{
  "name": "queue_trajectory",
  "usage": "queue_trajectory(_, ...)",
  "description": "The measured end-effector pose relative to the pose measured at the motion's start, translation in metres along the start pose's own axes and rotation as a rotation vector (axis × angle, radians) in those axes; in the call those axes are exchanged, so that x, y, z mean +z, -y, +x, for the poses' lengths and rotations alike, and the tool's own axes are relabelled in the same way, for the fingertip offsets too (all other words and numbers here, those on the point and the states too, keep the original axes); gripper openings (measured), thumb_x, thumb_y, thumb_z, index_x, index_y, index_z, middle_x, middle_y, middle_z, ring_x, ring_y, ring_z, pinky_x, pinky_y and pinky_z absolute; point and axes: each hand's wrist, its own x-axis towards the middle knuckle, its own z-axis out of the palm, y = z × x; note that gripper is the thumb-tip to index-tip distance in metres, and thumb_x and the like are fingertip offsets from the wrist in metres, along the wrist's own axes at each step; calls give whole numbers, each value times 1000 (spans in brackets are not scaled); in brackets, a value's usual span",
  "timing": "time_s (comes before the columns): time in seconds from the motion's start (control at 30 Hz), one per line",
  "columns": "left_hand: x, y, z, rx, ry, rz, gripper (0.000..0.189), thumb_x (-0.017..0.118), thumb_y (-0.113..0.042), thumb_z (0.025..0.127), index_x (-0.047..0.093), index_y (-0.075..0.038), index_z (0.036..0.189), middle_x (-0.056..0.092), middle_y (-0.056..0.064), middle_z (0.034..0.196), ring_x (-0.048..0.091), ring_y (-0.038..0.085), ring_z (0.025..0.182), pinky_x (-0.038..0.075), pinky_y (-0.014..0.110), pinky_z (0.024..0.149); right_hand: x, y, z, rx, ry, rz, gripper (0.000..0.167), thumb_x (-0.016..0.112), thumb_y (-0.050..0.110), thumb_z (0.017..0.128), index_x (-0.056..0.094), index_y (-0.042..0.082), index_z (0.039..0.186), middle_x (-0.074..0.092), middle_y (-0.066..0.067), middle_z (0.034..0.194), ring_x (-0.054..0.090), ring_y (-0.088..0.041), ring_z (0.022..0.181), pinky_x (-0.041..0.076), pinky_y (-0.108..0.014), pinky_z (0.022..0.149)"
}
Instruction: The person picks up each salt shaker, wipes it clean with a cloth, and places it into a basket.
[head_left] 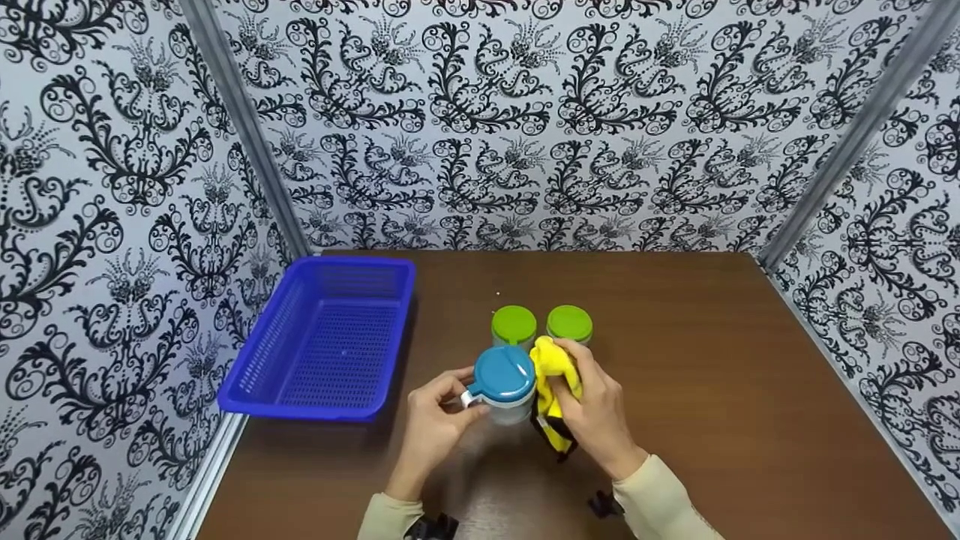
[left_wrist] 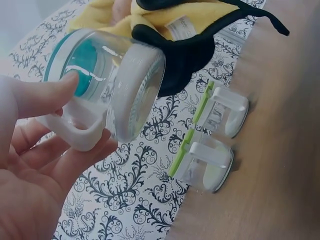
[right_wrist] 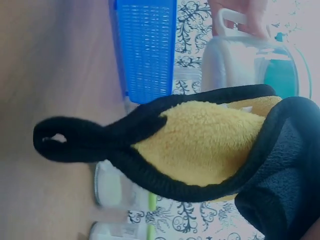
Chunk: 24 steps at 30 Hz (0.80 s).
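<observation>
Aloft, left grip (head_left: 439, 416) clamped on jar (head_left: 504, 376), right grip (head_left: 601, 411) on cloth (head_left: 553, 361), basket rim (head_left: 300, 411) apart

A clear jar (head_left: 507, 386) with a blue lid (head_left: 504, 373) and white handle (left_wrist: 85, 141) is hovering above the desk (head_left: 697, 375), lid on and uppermost, the left hand (head_left: 437, 421) gripping its handle. A yellow, fleecy cloth (head_left: 551, 363) with black edging, a white label (left_wrist: 181, 28) and a black loop (right_wrist: 72, 146) is drooping in folds from the right hand (head_left: 598, 405), just beside the jar.
</observation>
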Motion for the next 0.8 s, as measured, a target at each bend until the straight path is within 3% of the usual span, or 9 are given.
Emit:
queue_trajectory(0.37,0,1,-2,-12,25,6,27,85,7,73,58,2,72,70,17,117,70,28,102,59,36,75,-3,2,8,-114,44,-6,65,81,3,83,58,19,141,60,5,137,60,-17,121,44,-29,104)
queue_trajectory(0.57,1,2,-2,-27,17,-2,28,85,7,72,58,1,71,71,15,117,70,27,103,59,35,74,-2,-6,5,-111,65,0,62,79,1,85,58,17,141,60,3,138,60,-18,123,43,-28,105)
queue_trajectory(0.8,2,35,-5,-80,3,-83,28,88,0,72,61,-5,73,71,9,118,70,24,104,59,36,76,6,-22,-9,-42,128,-24,61,79,6,86,58,24,141,59,10,136,60,-14,122,46,-29,101)
